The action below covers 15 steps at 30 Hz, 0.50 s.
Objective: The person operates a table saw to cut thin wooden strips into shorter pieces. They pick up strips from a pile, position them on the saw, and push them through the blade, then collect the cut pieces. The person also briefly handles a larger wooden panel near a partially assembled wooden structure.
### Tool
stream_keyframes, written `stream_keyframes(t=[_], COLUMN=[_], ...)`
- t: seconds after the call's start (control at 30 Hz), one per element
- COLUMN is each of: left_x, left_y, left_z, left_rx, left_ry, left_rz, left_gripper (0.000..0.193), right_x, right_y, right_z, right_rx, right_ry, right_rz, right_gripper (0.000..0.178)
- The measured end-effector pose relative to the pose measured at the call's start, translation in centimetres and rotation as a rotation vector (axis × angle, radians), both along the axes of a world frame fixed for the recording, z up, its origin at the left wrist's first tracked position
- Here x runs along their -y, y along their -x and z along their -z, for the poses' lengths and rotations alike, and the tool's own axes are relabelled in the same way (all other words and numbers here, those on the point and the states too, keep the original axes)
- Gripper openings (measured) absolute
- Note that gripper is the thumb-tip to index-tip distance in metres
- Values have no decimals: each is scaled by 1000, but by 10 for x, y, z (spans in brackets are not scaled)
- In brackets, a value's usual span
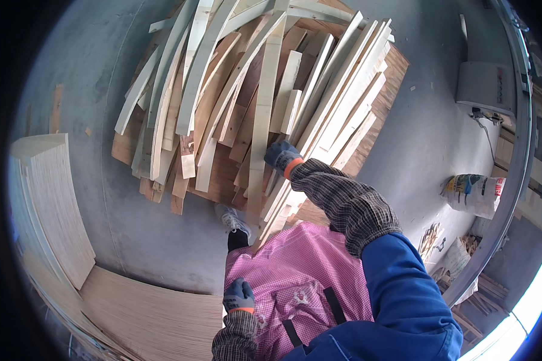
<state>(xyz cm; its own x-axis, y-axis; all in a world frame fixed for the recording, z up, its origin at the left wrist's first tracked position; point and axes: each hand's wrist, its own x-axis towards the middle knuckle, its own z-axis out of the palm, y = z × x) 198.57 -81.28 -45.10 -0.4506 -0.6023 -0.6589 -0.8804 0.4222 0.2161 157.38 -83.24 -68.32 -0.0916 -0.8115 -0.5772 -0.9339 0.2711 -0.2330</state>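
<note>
Over the wood pile, my right hand [283, 157], in a grey-blue glove with an orange cuff, is closed at the right edge of a long, pale wooden board [262, 123]. That board lies lengthwise on top, its near end toward my apron. The fingertips are partly hidden, but they appear to grip its edge. Lower down, my left hand [239, 295], gloved alike, is curled into a loose fist against my pink checked apron [313, 259]; nothing shows in it. Around the right hand lie long, narrow strips [343, 84] and shorter brown offcuts [239, 129].
The pile rests on a plywood sheet [393, 75] on the grey floor. Stacked panels [57, 204] stand at left, with another panel stack [156, 316] nearer me. At right are a grey-white box [485, 87], a printed sack [474, 195] and a metal rail [504, 231]. My shoe [230, 218] is beside the pile.
</note>
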Motion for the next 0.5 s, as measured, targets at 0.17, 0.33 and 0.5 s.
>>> stream_keyframes(t=[0.17,0.33,0.5], left_x=[2,-1,-3], left_y=[-4,-9,-6], left_z=[3,9,7], left_rx=[-8,-61,-57], left_ry=[-36,19,22], left_rz=[-12,5,17], left_gripper=[21,19,19], right_x=[-23,-34,-41], right_y=[-1,4,12], right_z=[1,5,-14], right_rx=[-180,-147,-148], right_ry=[215,390,495], right_rz=[-61,-20,-166], right_gripper=[11,5,3])
